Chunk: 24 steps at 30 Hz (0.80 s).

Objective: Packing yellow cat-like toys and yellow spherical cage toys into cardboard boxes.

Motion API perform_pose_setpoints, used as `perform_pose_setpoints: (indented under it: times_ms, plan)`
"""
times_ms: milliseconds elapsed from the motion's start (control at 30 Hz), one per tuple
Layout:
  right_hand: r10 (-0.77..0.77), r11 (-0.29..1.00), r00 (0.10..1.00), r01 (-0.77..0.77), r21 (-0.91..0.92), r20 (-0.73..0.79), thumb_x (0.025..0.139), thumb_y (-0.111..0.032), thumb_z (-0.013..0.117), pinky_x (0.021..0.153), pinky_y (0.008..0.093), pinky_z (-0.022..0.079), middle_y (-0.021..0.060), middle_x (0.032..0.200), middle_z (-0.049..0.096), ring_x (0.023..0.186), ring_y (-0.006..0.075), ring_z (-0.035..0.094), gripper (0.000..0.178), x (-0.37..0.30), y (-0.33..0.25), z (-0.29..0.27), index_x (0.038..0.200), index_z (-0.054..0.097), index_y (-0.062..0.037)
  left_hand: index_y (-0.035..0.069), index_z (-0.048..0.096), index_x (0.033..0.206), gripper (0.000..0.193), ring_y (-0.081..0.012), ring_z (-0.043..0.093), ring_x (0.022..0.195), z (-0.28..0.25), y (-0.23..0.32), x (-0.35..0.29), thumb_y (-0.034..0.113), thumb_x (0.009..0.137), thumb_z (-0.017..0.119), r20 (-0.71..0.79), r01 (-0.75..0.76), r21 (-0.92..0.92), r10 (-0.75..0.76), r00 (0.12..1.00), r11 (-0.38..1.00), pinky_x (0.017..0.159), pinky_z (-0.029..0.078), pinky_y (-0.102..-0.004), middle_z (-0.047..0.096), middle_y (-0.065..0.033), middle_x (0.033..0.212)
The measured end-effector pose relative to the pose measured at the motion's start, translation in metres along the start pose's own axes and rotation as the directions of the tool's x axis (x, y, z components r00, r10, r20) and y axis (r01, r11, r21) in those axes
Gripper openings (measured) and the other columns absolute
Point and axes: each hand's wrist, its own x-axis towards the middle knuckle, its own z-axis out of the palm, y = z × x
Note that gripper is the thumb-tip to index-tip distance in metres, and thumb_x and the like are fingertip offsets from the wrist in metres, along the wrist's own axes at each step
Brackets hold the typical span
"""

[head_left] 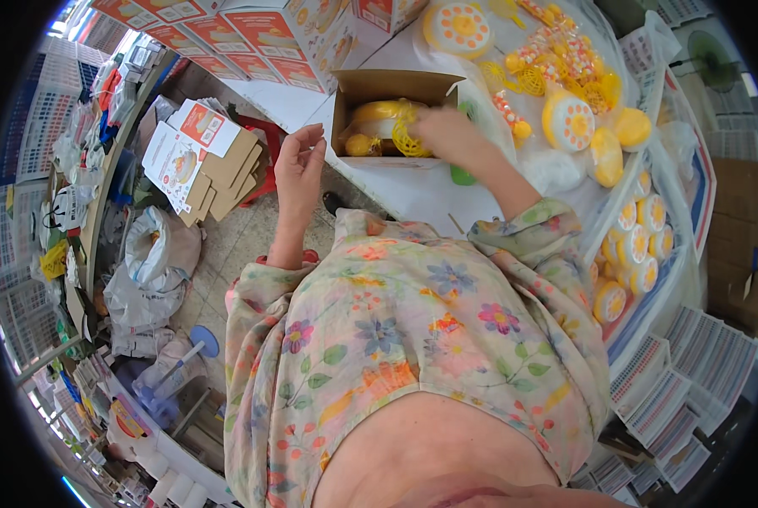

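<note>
An open cardboard box (pixel 387 161) stands on the white table in front of me. Inside it lie a large yellow-and-white rounded toy (pixel 374 114), a small yellow ball-shaped piece (pixel 360 145) and a yellow lattice piece (pixel 410 140). My right hand (pixel 451 135) reaches over the box's right end, its curled fingers at the lattice piece; the fingertips are partly hidden. Off the box's left side, my left hand (pixel 300 159) is raised with its fingers extended and loosely apart, holding nothing.
Stacked orange-and-white cartons (pixel 264 42) stand beyond the box. Yellow toys and rattles in clear plastic (pixel 556 68) cover the table's right part, with several round yellow-and-white toys (pixel 637 237) nearer me. Flattened cartons (pixel 218 173) rest on a red stool (pixel 264 140) at left, above white sacks (pixel 154 262).
</note>
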Motion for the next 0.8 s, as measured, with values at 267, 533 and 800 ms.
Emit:
perform_pose_setpoints:
  times_ms: [267, 533, 800]
  plan:
    - [0.205, 0.936, 0.726, 0.051, 0.349, -0.656, 0.081, -0.010, 0.055, 0.081, 0.0368, 0.046, 0.0104, 0.090, 0.064, 0.093, 0.0233, 0.061, 0.017, -0.021, -0.002, 0.007, 0.094, 0.063, -0.0035, 0.002, 0.050, 0.124, 0.034, -0.0109, 0.053, 0.103, -0.002, -0.049, 0.031, 0.018, 0.095, 0.051, -0.039, -0.020, 0.016, 0.020, 0.999, 1.000, 0.084, 0.043, -0.0242, 0.056, -0.0065, 0.118]
    - [0.733, 0.429, 0.571, 0.033, 0.903, -0.369, 0.095, -0.029, 0.046, 0.094, 0.0377, 0.040, 0.0236, 0.122, 0.050, 0.110, 0.0335, 0.053, 0.047, 0.009, 0.045, 0.154, 0.129, 0.041, 0.0033, -0.001, 0.032, 0.137, 0.050, -0.0249, 0.036, 0.126, 0.045, -0.109, 0.046, 0.029, 0.097, 0.042, 0.038, 0.003, 0.009, -0.004, 0.999, 1.000, 0.103, 0.029, -0.0326, 0.036, -0.0173, 0.137]
    - [0.573, 0.547, 0.761, -0.078, 0.833, -0.305, 0.091, -0.034, 0.052, 0.108, 0.0355, 0.021, 0.0292, 0.139, 0.029, 0.133, 0.0349, 0.026, 0.076, -0.003, -0.005, 0.107, 0.141, 0.013, 0.0075, 0.002, 0.011, 0.143, 0.065, -0.0389, 0.026, 0.133, 0.060, -0.047, -0.006, 0.018, 0.092, 0.047, 0.157, 0.090, 0.588, -0.223, 0.962, 0.804, 0.102, 0.031, -0.0421, 0.017, -0.0307, 0.143]
